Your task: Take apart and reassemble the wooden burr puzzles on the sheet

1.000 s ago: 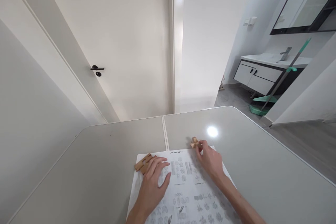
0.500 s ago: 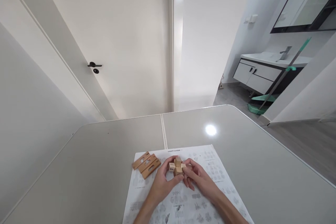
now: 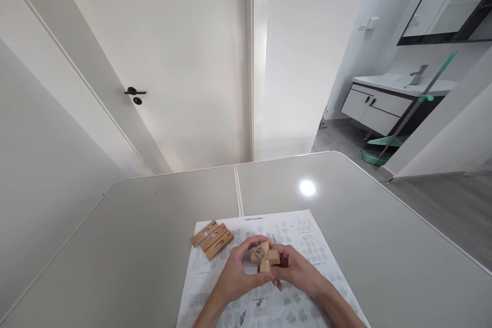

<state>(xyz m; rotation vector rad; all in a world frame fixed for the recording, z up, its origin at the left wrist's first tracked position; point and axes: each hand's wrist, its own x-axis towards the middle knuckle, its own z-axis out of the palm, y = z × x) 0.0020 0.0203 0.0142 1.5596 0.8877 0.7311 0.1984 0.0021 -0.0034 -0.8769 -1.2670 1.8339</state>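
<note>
Between my two hands is a wooden burr puzzle point(image 3: 265, 257), several light blocks interlocked into a cross shape, held above a printed sheet. My left hand point(image 3: 240, 271) curves round its left side, thumb at the near end and fingers at the far end. From the right, my right hand point(image 3: 294, 269) grips it with thumb and fingers, some of them hidden beneath it. A dark mark shows on one block end. Left of my hands, several flat wooden pieces point(image 3: 212, 239) with slots and black numbers lie side by side on the sheet's upper left corner.
The printed paper sheet point(image 3: 295, 225) with small diagrams lies on a grey table point(image 3: 134, 246) with a pale seam. Beyond the table's far edge stands a white door point(image 3: 192, 61) with a black handle. A washbasin cabinet point(image 3: 378, 105) and a green dustpan point(image 3: 374, 156) are at the right.
The puzzle has been turned in my hands, so different block faces show, and it sits slightly nearer to me. The flat pieces lie as before. The view has shifted slightly.
</note>
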